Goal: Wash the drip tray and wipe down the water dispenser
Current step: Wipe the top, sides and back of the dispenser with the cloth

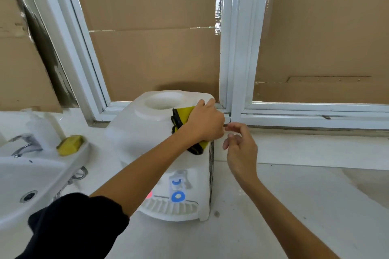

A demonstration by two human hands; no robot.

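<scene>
Pressing the yellow cloth point(185, 115) flat under my left hand point(205, 123), I work the top right edge of the water dispenser point(147, 143), since that corner sits against the window frame point(233, 69). My right hand point(240, 149) hovers beside it, fingers loosely curled and holding nothing, ready to steady the body. Down front, the drip tray point(168, 209) sits in its slot.

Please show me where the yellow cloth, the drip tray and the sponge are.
yellow cloth point(182, 113): head view, part above the left hand.
drip tray point(170, 208): head view, ribbed grille.
sponge point(70, 145): head view, top face.
</scene>
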